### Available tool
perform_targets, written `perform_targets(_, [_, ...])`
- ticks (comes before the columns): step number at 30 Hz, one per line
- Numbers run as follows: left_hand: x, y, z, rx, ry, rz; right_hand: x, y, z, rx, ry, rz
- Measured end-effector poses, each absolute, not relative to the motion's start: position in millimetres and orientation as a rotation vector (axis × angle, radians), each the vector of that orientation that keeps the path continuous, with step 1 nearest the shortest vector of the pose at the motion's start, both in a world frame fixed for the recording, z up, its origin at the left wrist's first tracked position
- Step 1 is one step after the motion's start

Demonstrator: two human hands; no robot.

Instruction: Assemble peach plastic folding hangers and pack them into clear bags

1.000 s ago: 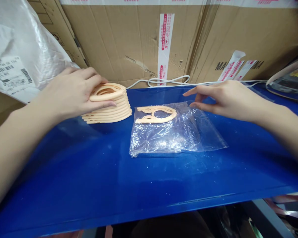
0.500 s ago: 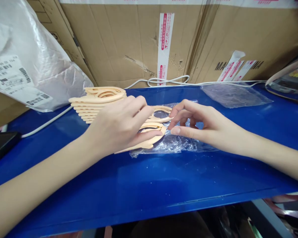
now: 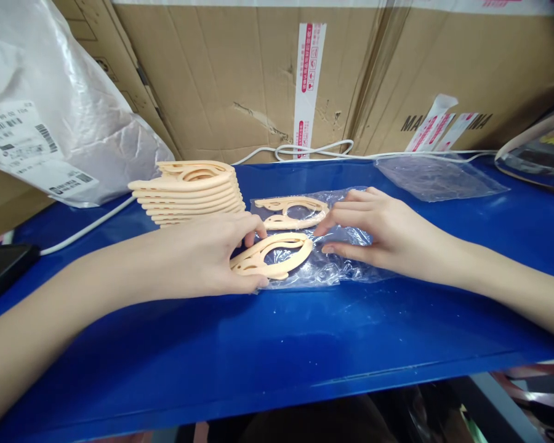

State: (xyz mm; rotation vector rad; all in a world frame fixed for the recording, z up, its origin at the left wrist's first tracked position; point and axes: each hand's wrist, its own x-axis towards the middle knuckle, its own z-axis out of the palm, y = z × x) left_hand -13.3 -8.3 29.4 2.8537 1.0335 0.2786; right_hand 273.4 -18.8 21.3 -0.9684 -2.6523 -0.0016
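Observation:
My left hand [image 3: 203, 258] grips a peach plastic hanger-shaped piece [image 3: 277, 255] by its left end, holding it flat at the mouth of a clear plastic bag [image 3: 332, 258]. Another peach piece [image 3: 293, 212] lies inside the bag at its far side. My right hand [image 3: 373, 231] rests on the bag with fingers curled, pinching the film near its opening. A stack of several identical peach pieces [image 3: 189, 191] stands on the blue table [image 3: 258, 344] just behind my left hand.
Cardboard boxes [image 3: 258, 74] wall off the back. A white plastic parcel with labels [image 3: 50, 117] sits at the left, and a white cable [image 3: 314, 151] runs along the back. Another clear bag [image 3: 436, 175] lies at the right rear. A black object [image 3: 0, 267] is at the far left.
My left hand took one peach piece off the stack and carried it right to the bag's mouth. My right hand came in from the bag's far right corner to its opening.

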Motion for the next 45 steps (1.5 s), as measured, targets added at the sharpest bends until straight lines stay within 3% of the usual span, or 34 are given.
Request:
perform_targets(3, [-8.3,-9.7,29.9,2.684,1.14,0.07,274.5,-18.6,21.1,-0.941,-2.697,-0.067])
perform_targets(9, [-3.9,-9.0,34.5,2.601,1.088,0.113,274.3,-18.3,19.2,-0.969,-2.644,-0.001])
perform_targets(18, [5.2,-5.9,23.0,2.771,0.823,0.638,274.5,-15.5,19.1,-1.021,-2.346,0.693])
perform_targets(25, [5.5,-1.9,17.0,3.056,0.762,0.696,274.3,-10.9,20.6,-1.041,-1.96,1.195])
perform_targets(31, [7.1,-1.3,15.0,3.13,0.699,0.672,275.9,-6.6,21.4,-1.133,-1.804,1.185])
perform_targets(45, [3.5,-1.8,14.7,3.04,0.832,0.718,281.0,-4.1,20.7,-1.014,-2.059,1.172])
